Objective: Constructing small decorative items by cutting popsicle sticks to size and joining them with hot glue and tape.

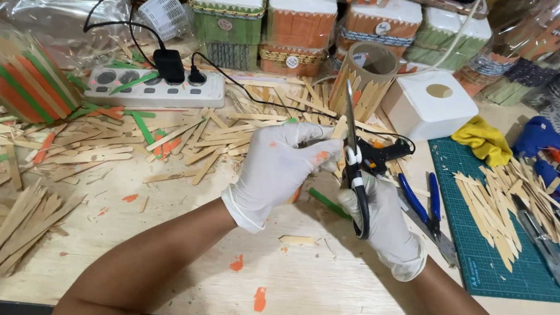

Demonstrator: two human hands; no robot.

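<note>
Both my hands wear white gloves and meet over the middle of the wooden worktable. My right hand grips black-handled scissors with the blades pointing up and away. My left hand pinches a plain wooden craft stick right beside the blades. A black glue gun lies just behind the scissors.
Loose wooden sticks, some painted orange or green, cover the table. A power strip lies at the back left. Blue pliers rest on a green cutting mat. Stick-covered boxes line the back; blue glue guns lie right.
</note>
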